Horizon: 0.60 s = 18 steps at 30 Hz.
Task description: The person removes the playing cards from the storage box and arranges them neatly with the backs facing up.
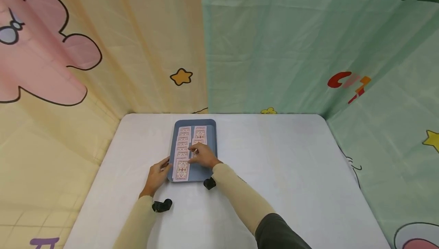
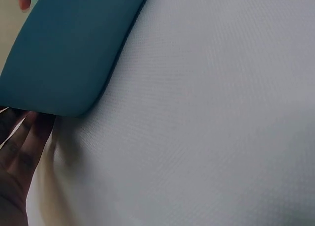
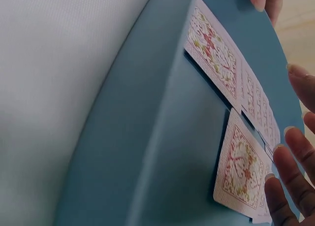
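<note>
A blue tray (image 1: 211,138) lies on the white table and holds two columns of face-down playing cards (image 1: 182,154) with red patterned backs. My left hand (image 1: 164,166) rests against the tray's left edge, and its straight fingers (image 2: 25,140) touch the tray's rim (image 2: 64,58). My right hand (image 1: 198,154) lies over the right column. Its fingertips (image 3: 290,169) touch the edge of the nearest card (image 3: 240,169) there. The longer left column (image 3: 216,53) runs alongside that card. My right thumb is hidden.
The white table (image 1: 281,165) has rounded corners and is enclosed by cartoon-printed cloth walls (image 1: 103,51) on three sides. A small black camera is strapped at each wrist (image 1: 162,205). Bare tabletop (image 2: 211,113) stretches to the right of the tray.
</note>
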{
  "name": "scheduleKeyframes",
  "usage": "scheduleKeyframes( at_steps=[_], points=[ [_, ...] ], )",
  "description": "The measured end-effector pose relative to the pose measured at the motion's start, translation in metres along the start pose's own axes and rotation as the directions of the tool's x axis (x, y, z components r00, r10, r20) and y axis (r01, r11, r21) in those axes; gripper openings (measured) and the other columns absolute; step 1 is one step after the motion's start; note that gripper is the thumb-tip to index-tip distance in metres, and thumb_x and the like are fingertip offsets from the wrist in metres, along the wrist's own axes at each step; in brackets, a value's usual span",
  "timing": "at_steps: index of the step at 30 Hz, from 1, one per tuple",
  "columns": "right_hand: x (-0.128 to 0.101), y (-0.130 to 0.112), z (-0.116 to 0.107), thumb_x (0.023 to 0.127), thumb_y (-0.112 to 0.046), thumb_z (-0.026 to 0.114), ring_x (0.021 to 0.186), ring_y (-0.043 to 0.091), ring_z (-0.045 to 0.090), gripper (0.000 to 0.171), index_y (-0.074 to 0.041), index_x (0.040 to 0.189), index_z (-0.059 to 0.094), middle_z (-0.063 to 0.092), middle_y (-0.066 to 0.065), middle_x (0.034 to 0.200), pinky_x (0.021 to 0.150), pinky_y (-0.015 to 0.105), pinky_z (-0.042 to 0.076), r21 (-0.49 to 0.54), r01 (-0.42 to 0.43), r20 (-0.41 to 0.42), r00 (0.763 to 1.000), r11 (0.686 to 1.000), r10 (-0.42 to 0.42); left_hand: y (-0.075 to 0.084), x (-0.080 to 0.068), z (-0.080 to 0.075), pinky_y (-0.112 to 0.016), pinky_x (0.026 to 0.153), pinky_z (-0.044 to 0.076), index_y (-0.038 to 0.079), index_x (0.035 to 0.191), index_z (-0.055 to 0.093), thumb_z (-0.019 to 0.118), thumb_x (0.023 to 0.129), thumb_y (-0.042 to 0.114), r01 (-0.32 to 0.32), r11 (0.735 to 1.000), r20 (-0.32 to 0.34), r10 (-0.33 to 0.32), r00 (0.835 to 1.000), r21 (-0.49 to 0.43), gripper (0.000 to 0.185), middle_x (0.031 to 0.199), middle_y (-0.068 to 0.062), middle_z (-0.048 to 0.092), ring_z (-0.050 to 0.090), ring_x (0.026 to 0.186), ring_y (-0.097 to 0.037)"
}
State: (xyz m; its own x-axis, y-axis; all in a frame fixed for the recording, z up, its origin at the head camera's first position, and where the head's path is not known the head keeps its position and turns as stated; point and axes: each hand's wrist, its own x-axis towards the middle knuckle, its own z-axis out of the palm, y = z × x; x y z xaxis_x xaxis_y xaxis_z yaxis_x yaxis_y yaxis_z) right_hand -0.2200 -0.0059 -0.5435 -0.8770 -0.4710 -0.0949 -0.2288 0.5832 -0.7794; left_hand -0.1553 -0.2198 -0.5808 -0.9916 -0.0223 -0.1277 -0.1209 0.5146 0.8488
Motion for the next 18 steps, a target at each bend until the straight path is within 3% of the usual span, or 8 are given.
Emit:
scheduleKeyframes(
  at_steps=[13, 18],
  points=[
    [0.006, -0.006, 0.017, 0.076, -0.014, 0.083, 0.078, 0.011, 0.051, 0.045, -0.003, 0.117, 0.068, 0.064, 0.010, 0.098, 0.068, 0.020, 0.044, -0.016, -0.040, 0.005, 0.999, 0.999, 0.040, 0.000, -0.002, -0.002, -0.048, 0.101, 0.044, -0.007, 0.139, 0.045, 0.054, 0.098, 0.011, 0.003, 1.000, 0.006, -0.003, 1.000, -0.014, 0.045, 0.132, -0.030, 0.052, 0.049, 0.125, -0.041],
    [0.007, -0.005, 0.026, 0.074, -0.010, 0.084, 0.076, 0.009, 0.050, 0.044, -0.002, 0.115, 0.069, 0.063, 0.006, 0.092, 0.070, 0.019, 0.044, 0.024, -0.083, 0.005, 0.997, 0.996, 0.082, 0.001, -0.002, -0.002, -0.049, 0.101, 0.044, -0.007, 0.139, 0.045, 0.054, 0.099, 0.012, 0.002, 1.000, 0.010, -0.002, 1.000, 0.003, 0.046, 0.132, -0.030, 0.053, 0.050, 0.124, -0.041]
  ],
)
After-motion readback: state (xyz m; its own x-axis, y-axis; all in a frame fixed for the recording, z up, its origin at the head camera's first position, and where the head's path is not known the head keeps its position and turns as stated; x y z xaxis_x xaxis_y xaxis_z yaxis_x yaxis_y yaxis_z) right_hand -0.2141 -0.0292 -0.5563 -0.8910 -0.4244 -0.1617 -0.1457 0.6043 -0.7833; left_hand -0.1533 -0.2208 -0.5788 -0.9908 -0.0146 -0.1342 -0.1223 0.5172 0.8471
